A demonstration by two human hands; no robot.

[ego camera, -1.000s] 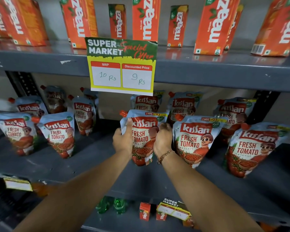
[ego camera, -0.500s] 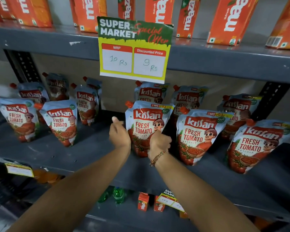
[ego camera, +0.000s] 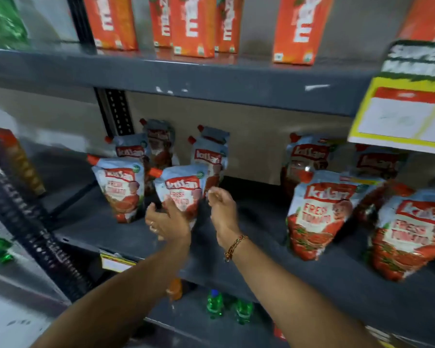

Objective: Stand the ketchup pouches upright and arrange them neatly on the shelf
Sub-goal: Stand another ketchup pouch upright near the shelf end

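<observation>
Here the left hand (ego camera: 166, 220) is cupped with fingers apart against the lower front of a ketchup pouch (ego camera: 181, 192), seeming to touch it without closing on it; the picture is blurred, so firm contact cannot be told. The right hand (ego camera: 221, 208) hovers just right of that pouch, its grip loose and holding nothing, a beaded bracelet (ego camera: 234, 247) on the wrist. The pouch stands upright on the grey shelf (ego camera: 249, 249), just beside a second front pouch (ego camera: 122, 189) to its left, with more pouches (ego camera: 207, 156) behind. Well apart to the right stands another cluster of pouches (ego camera: 319, 214). Above, orange juice cartons (ego camera: 192, 26) line the upper shelf, and a yellow price sign (ego camera: 402, 106) hangs at its right edge
</observation>
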